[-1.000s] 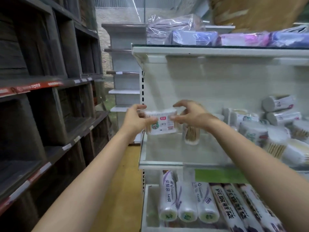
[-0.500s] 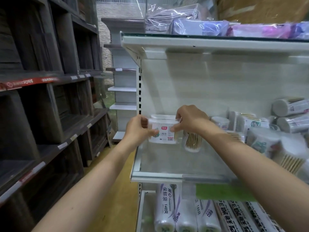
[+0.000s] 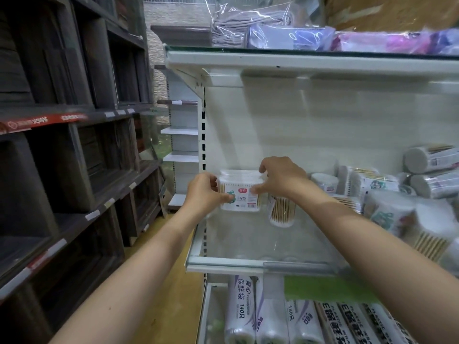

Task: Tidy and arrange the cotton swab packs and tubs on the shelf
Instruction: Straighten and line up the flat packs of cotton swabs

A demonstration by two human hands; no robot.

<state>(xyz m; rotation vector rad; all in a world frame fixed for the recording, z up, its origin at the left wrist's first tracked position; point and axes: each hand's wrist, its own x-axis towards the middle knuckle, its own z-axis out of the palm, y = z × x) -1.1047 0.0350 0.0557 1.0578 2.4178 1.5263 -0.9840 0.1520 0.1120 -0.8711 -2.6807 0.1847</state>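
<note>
A clear rectangular cotton swab box [image 3: 240, 192] with a white label stands at the back left corner of the glass shelf [image 3: 248, 247]. My left hand [image 3: 202, 194] grips its left side and my right hand [image 3: 280, 176] holds its top right edge. Just right of it, under my right wrist, stands a round tub of wooden-stick swabs [image 3: 282, 211]. Further right lies a loose pile of several swab tubs and packs [image 3: 387, 194], some on their sides.
White upper shelf [image 3: 298, 63] carries wrapped cloths and packs. Below the glass shelf lie rolls of plastic bags [image 3: 273, 316]. Dark wooden shelving [image 3: 62, 157] lines the left side of the aisle, with a wooden floor [image 3: 159, 294] between.
Both hands carried the swab box down and back, from in front of the shelf to its rear left corner. My view moved closer to the shelf.
</note>
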